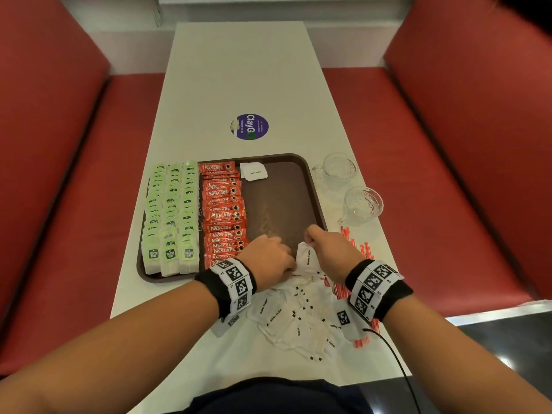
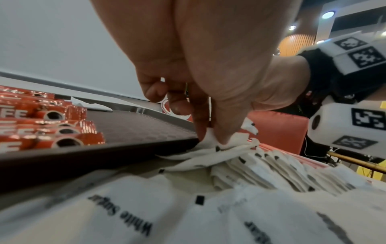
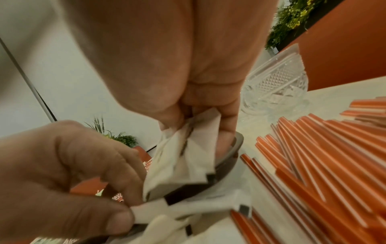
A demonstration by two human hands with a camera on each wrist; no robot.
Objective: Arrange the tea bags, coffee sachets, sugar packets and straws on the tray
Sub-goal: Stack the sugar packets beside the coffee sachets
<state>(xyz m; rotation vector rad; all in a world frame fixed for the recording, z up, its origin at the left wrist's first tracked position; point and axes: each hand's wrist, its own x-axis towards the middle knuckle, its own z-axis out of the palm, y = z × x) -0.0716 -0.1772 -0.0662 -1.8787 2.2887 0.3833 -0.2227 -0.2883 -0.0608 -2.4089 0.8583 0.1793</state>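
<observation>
On the white bench point(image 1: 239, 70), a brown tray point(image 1: 310, 186) holds three rows of green tea bags point(image 1: 171, 216) at its 9 o'clock side, a column of red coffee sachets point(image 1: 222, 213) beside them, and one white sugar packet point(image 1: 254, 171) near 12 o'clock. Loose sugar packets point(image 1: 295, 318) lie heaped at the tray's 6 o'clock edge, and orange straws point(image 3: 325, 148) are strewn at 4 o'clock. The right hand point(image 1: 331, 249) pinches a held sugar packet point(image 1: 307, 258) upright over the tray's near rim. The left hand point(image 1: 265, 258) pinches a packet from the heap just beside it. Two glass cups point(image 1: 361, 204) stand at the tray's 3 o'clock.
</observation>
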